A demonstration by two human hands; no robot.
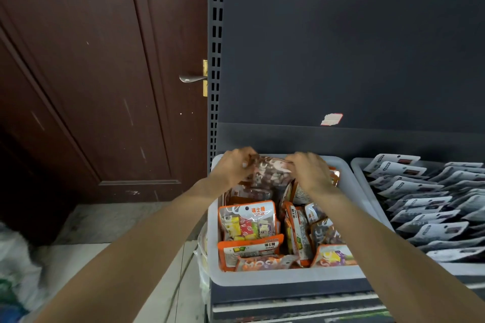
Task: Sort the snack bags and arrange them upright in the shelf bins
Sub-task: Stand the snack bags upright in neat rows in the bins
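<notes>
A white shelf bin [286,277] holds several orange-trimmed candy bags, some upright, some leaning or lying. At the bin's far end my left hand [234,167] and my right hand [309,171] together hold a clear bag of brown candies [270,174] by its top corners, upright above the other bags. An upright orange bag of mixed coloured sweets [248,220] stands in the middle left of the bin. More orange bags [299,231] lean to its right.
A second white bin [357,165] to the right is filled with rows of white-grey pouches [430,207]. Behind both rises the dark shelf back panel [341,47]. A brown door with a metal handle [193,78] stands at left; white sacks [15,270] lie on the floor.
</notes>
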